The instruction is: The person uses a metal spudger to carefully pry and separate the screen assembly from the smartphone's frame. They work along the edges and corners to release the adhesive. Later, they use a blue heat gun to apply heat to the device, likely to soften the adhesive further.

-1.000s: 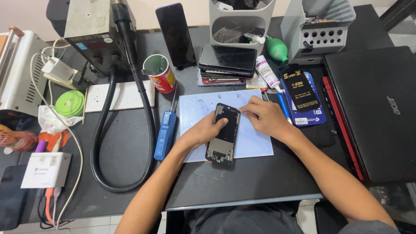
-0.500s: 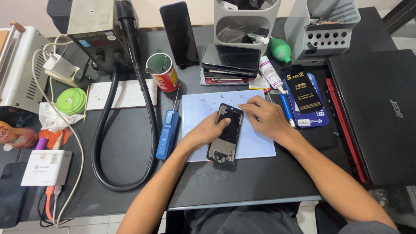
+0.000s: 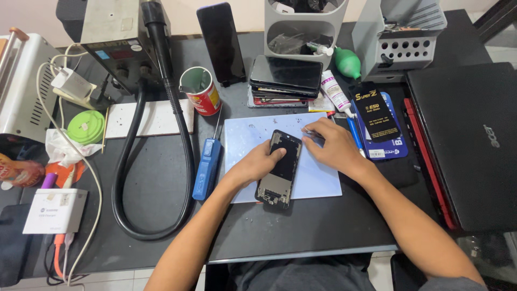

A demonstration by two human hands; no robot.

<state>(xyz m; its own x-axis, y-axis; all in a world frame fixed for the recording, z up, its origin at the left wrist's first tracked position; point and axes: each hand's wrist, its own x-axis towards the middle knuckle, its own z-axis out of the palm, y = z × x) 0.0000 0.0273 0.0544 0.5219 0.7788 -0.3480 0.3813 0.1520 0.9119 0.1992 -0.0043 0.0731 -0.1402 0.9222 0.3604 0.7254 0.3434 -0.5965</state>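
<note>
A black phone body (image 3: 281, 171) with its back removed lies on a pale blue work mat (image 3: 318, 178) in the middle of the dark desk. My left hand (image 3: 257, 163) rests on the phone's left side and presses it down. My right hand (image 3: 333, 145) sits just right of the phone's upper end, fingers pinched on a thin metal tool (image 3: 308, 131) whose tip is near the phone's top corner. A blue electric screwdriver (image 3: 206, 167) lies left of the mat.
A red can (image 3: 200, 90), a hot-air station with a black hose (image 3: 161, 81), a stack of phones (image 3: 285, 78), a glue tube (image 3: 335, 92) and grey organisers stand behind the mat. A closed black laptop (image 3: 474, 140) lies at right. Cables and chargers fill the left side.
My right hand has shifted slightly left toward the phone's top corner. My left hand stays on the phone. The camera has moved a little.
</note>
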